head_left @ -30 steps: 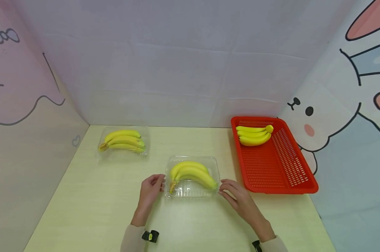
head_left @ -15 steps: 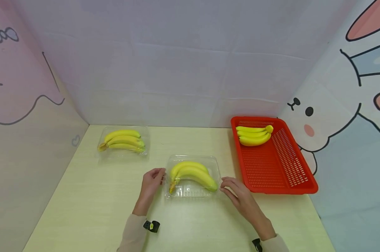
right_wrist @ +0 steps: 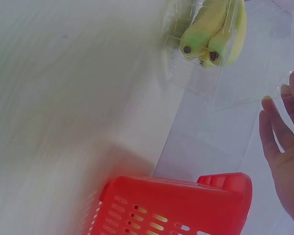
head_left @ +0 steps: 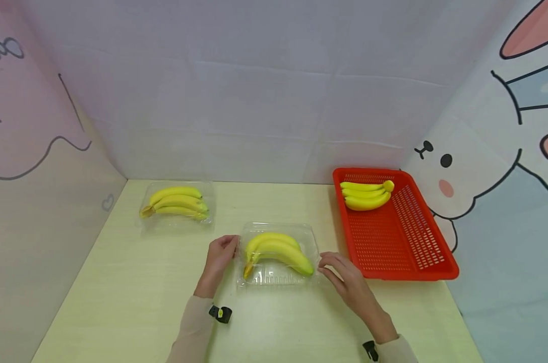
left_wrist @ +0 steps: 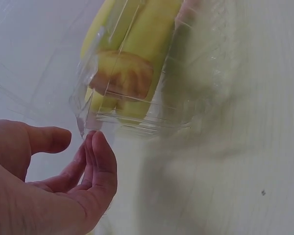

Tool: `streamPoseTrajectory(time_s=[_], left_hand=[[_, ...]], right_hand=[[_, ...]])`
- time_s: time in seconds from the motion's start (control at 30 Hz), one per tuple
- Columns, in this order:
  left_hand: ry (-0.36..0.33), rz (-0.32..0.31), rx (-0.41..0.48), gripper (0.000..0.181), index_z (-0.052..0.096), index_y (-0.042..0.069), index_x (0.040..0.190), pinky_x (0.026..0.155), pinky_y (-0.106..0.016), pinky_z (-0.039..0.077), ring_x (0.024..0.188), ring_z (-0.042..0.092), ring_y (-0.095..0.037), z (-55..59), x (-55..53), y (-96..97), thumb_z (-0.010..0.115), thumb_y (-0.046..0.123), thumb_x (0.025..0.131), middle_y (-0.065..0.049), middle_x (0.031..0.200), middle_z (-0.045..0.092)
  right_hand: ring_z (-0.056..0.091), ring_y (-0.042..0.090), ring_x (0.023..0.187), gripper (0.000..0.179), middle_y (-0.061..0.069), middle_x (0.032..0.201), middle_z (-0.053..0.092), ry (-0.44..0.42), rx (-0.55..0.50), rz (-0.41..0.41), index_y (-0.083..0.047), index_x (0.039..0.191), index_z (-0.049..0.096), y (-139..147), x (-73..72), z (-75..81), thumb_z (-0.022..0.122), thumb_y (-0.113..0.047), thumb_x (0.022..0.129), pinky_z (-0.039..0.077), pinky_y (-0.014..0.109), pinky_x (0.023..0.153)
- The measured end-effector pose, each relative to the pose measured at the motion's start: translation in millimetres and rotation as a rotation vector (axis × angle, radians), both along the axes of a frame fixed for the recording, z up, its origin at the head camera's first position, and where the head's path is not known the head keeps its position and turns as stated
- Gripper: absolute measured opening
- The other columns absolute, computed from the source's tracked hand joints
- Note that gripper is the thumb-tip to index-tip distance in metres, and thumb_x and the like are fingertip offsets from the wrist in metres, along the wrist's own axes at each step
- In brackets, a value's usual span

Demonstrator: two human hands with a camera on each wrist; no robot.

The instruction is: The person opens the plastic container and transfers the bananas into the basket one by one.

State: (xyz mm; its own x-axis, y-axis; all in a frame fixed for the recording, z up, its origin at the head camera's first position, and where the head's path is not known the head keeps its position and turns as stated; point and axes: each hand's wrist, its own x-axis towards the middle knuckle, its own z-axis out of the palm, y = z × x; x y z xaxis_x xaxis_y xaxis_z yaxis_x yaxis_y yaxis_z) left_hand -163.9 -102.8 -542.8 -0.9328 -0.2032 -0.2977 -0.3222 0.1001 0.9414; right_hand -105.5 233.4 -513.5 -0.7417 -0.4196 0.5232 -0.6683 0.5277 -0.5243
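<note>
A clear plastic clamshell box (head_left: 274, 280) with a bunch of yellow bananas (head_left: 280, 250) inside lies at the middle of the table. At its left edge is my left hand (head_left: 221, 254); in the left wrist view the bent fingers (left_wrist: 104, 161) reach the box's corner near the banana stems, and the thumb stands apart from them. My right hand (head_left: 346, 282) is at the opposite side, and its fairly straight fingertips (right_wrist: 267, 104) touch the edge of the clear plastic in the right wrist view. The right thumb is hard to make out there.
A second clear box (head_left: 208, 189) with bananas (head_left: 178, 201) stands at the back left. On the right is a red perforated basket (head_left: 378, 242) with a banana bunch (head_left: 366, 195) at its far end. Printed cloth walls (head_left: 264, 101) border the table (head_left: 133, 292).
My left hand has slid away from me along the box's left edge, from beside its middle toward the back. The right hand has barely shifted, and the box stays in place.
</note>
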Motion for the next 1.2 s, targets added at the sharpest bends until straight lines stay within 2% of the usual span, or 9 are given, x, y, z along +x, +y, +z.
streamPoseTrajectory(time_s=[0.13,0.3,0.47,0.57,0.67,0.87,1.03,1.2], left_hand=[[0.004,0.000,0.013,0.031,0.068,-0.010,0.118,0.062,-0.019,0.047,0.074,0.055,-0.013,0.2,-6.4,-0.1,0.061,0.017,0.104,-0.010,0.090,0.067],[0.008,-0.008,0.005,0.032,0.068,-0.010,0.119,0.062,-0.017,0.046,0.074,0.055,-0.011,-0.6,-13.2,-0.2,0.062,0.016,0.103,-0.011,0.093,0.069],[0.002,-0.021,-0.021,0.031,0.068,-0.009,0.120,0.069,-0.018,0.048,0.087,0.060,-0.017,-2.9,-17.7,1.3,0.064,0.017,0.102,-0.019,0.107,0.070],[0.001,-0.023,-0.039,0.030,0.068,-0.008,0.119,0.071,-0.018,0.048,0.093,0.062,-0.020,-3.8,-18.9,2.2,0.064,0.015,0.101,-0.020,0.109,0.070],[0.015,-0.013,-0.027,0.028,0.068,-0.010,0.117,0.067,-0.019,0.050,0.086,0.062,-0.018,-4.2,-19.5,2.7,0.065,0.013,0.101,-0.018,0.103,0.070],[0.031,-0.001,0.029,0.023,0.067,-0.012,0.114,0.062,-0.020,0.053,0.070,0.058,-0.012,-3.9,-20.0,4.0,0.065,0.006,0.100,-0.013,0.089,0.069],[0.033,0.005,0.027,0.019,0.067,-0.011,0.110,0.062,-0.020,0.053,0.069,0.059,-0.013,-2.9,-19.7,4.5,0.067,0.003,0.098,-0.016,0.090,0.069],[0.033,0.006,0.000,0.021,0.069,-0.010,0.110,0.061,-0.019,0.052,0.070,0.059,-0.014,-3.0,-20.0,5.0,0.068,0.008,0.099,-0.019,0.094,0.070]], right_hand=[[0.065,0.026,0.110,0.030,0.012,0.113,0.070,-0.007,-0.009,-0.002,-0.010,0.104,0.067,0,-1.9,2.2,0.078,0.009,0.083,0.039,0.013,0.107],[0.065,0.024,0.109,0.034,0.012,0.111,0.070,0.003,-0.024,-0.004,-0.008,0.105,0.067,-1,-5.9,5.5,0.078,0.012,0.080,0.040,0.013,0.106],[0.065,0.023,0.104,0.039,0.009,0.109,0.069,0.030,-0.043,-0.002,-0.006,0.108,0.067,-2,-10.2,9.4,0.078,0.017,0.077,0.042,0.012,0.104],[0.065,0.022,0.101,0.041,0.006,0.108,0.069,0.054,-0.052,-0.006,-0.006,0.110,0.067,-4,-13.1,12.4,0.078,0.017,0.078,0.043,0.011,0.101],[0.065,0.022,0.098,0.038,0.005,0.106,0.069,0.069,-0.074,-0.013,-0.004,0.110,0.067,-6,-17.3,14.7,0.078,0.015,0.080,0.046,0.013,0.098],[0.063,0.018,0.093,0.031,0.002,0.103,0.068,0.037,-0.112,-0.071,-0.004,0.106,0.067,-11,-26.7,18.9,0.078,0.013,0.082,0.053,0.019,0.086],[0.063,0.017,0.091,0.027,0.002,0.103,0.068,0.002,-0.143,-0.130,-0.005,0.107,0.067,-16,-32.7,21.8,0.076,0.010,0.086,0.050,0.012,0.084],[0.062,0.016,0.089,0.022,0.001,0.102,0.067,0.003,-0.196,-0.181,-0.005,0.107,0.068,-21,-38.2,24.5,0.074,0.007,0.090,0.050,0.012,0.082]])
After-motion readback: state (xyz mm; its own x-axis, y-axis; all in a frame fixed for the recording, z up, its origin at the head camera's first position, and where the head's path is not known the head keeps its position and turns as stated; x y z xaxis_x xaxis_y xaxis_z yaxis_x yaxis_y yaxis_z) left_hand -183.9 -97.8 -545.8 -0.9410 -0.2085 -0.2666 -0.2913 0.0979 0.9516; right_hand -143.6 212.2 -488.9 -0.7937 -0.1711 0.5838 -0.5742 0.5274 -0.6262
